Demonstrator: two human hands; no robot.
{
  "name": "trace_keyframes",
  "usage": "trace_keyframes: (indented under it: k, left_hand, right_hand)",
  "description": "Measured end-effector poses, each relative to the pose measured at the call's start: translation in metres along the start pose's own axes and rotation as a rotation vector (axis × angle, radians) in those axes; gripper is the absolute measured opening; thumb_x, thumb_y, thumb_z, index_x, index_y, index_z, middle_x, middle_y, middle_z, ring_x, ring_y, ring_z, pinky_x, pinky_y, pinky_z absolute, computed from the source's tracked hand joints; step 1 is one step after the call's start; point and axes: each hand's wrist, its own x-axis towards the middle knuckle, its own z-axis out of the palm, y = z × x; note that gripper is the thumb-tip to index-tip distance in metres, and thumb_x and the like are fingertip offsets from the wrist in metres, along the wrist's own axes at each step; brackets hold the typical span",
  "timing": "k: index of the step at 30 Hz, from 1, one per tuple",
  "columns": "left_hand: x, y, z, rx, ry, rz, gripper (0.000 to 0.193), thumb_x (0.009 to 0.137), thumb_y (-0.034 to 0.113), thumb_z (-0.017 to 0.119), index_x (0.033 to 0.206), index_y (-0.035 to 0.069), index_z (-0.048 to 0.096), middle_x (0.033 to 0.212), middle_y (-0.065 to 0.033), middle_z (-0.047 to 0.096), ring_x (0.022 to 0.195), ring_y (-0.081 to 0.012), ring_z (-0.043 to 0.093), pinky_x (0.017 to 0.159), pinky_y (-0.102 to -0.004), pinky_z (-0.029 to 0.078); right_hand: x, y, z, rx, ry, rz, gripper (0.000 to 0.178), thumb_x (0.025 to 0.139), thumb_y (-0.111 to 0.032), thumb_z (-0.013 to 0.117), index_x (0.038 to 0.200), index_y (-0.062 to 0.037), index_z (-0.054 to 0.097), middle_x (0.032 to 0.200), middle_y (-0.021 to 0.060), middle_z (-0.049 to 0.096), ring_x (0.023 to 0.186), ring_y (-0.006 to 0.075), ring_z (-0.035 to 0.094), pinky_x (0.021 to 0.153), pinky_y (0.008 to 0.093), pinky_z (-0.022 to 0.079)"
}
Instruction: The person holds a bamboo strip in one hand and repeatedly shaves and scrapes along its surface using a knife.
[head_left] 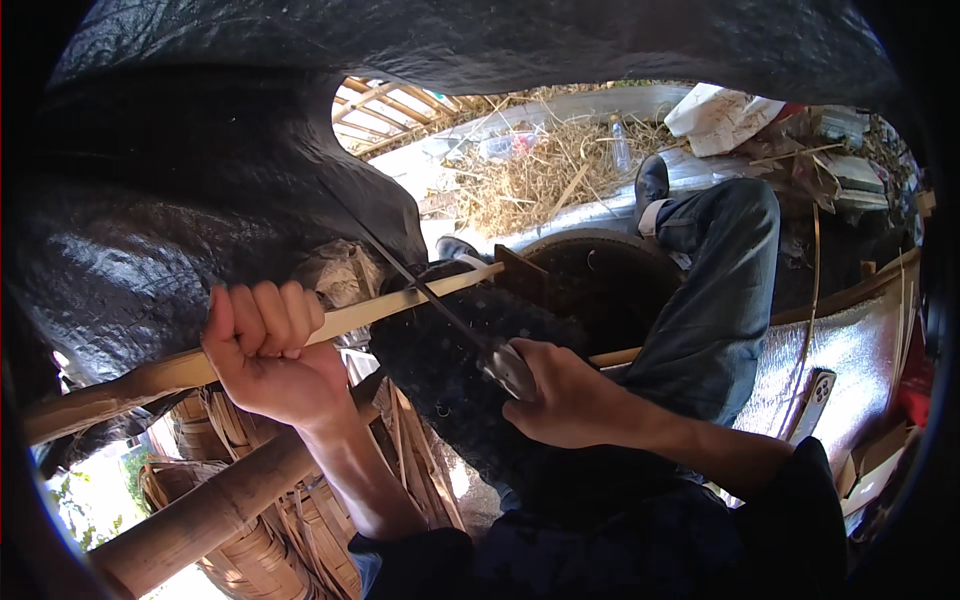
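Observation:
My left hand is closed around a long pale strip of split bamboo, which slants from the lower left up to the middle. My right hand grips a knife by its handle. Its long narrow blade points to the upper left and crosses the strip; whether it touches the strip, I cannot tell. The strip's far end meets a small rusty brown plate above my lap. A dark cloth covers my left leg under the strip.
A thick bamboo pole runs beside my left forearm, near bundled flat strips. Black sheeting hangs left and overhead. Ahead lie straw, a plastic bottle and a white sack. A phone lies at the right.

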Motion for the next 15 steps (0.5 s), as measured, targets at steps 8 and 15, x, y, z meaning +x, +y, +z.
trace_keyframes:
  k: [8,15]
  left_hand:
    - [-0.001,0.004,0.003,0.171,0.193,0.063,0.040,0.087,0.020,0.034,0.051,0.014,0.017,0.044,0.0030,0.014,0.040,-0.0061,0.009,0.040,-0.0246,0.010]
    - [-0.003,-0.001,0.011,0.110,0.182,0.030,0.039,0.087,0.019,0.036,0.053,0.014,0.018,0.045,0.0032,0.014,0.040,-0.0063,0.010,0.040,-0.0240,0.011]
  right_hand:
    - [-0.028,-0.034,-0.004,-0.067,0.166,-0.345,0.036,0.068,-0.009,0.059,0.099,0.0024,0.044,0.062,0.0109,0.049,0.056,0.0259,0.054,0.054,0.0358,0.043]
    - [-0.007,0.026,0.010,-0.266,0.314,-0.345,0.039,0.066,-0.008,0.060,0.101,0.0040,0.045,0.065,0.0151,0.053,0.058,0.0295,0.057,0.055,0.0339,0.045]
